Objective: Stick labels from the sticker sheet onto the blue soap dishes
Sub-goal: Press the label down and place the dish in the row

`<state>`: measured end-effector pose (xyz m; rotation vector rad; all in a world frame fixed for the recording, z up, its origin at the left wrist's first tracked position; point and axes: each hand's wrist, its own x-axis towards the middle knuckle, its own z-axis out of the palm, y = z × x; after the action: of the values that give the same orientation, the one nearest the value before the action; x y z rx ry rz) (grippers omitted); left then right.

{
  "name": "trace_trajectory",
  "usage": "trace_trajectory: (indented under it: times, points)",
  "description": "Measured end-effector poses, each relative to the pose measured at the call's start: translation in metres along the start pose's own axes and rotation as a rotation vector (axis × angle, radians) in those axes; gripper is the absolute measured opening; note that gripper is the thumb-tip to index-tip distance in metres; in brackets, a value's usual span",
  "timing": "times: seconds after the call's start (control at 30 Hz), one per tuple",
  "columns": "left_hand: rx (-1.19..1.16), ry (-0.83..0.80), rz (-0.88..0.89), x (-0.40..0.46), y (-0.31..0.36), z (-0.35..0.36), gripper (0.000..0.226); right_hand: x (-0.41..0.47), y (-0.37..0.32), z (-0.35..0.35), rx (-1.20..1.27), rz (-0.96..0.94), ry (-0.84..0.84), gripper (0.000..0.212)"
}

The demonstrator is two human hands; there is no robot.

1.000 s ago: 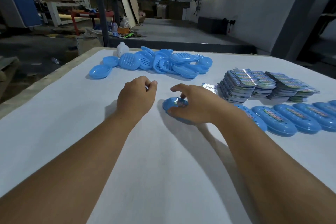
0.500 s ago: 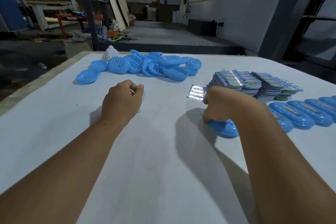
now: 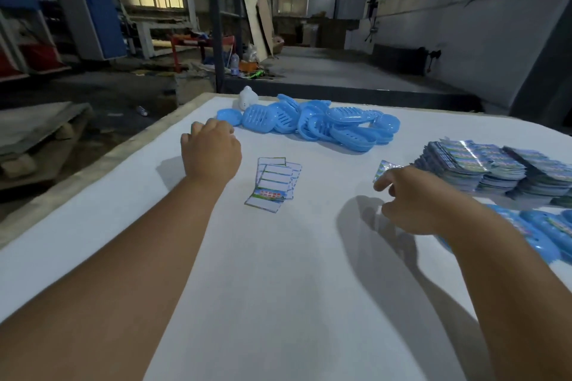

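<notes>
Now the left hand (image 3: pixel 211 150) reaches, fingers curled and empty, toward the heap of blue slotted plastic soap dishes (image 3: pixel 312 126). Right of the nearly stripped white sticker sheet (image 3: pixel 274 183) on the table (image 3: pixel 278 288), the right hand (image 3: pixel 414 199) hovers, fingers loosely spread. Its forearm hides part of the labelled blue dishes (image 3: pixel 538 235).

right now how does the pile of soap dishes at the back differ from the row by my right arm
The pile of soap dishes lies jumbled and overlapping at the table's far edge; the row of soap dishes lies side by side at the right edge. The pile's dishes show slotted, bare surfaces; the row's dishes carry colourful labels on top. The pile is in full view; the right arm partly hides the row. Both are the same blue plastic.
</notes>
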<state>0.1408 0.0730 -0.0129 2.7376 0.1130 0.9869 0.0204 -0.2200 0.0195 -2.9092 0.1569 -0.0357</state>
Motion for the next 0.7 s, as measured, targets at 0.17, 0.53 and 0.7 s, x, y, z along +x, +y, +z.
trace_trajectory:
  times: [0.17, 0.53, 0.7]
  points:
    - [0.096, -0.217, -0.087, 0.018, -0.028, 0.018, 0.044, 0.005, 0.0, 0.007, 0.001, -0.014, 0.013, 0.048]
    - [0.149, -0.218, -0.151, 0.019, -0.028, 0.019, 0.033, 0.001, -0.003, 0.009, -0.004, -0.039, 0.026, 0.043]
    - [0.055, -0.059, -0.104, 0.013, -0.015, 0.007, 0.025, 0.0, -0.006, 0.008, 0.03, -0.06, 0.062, 0.041]
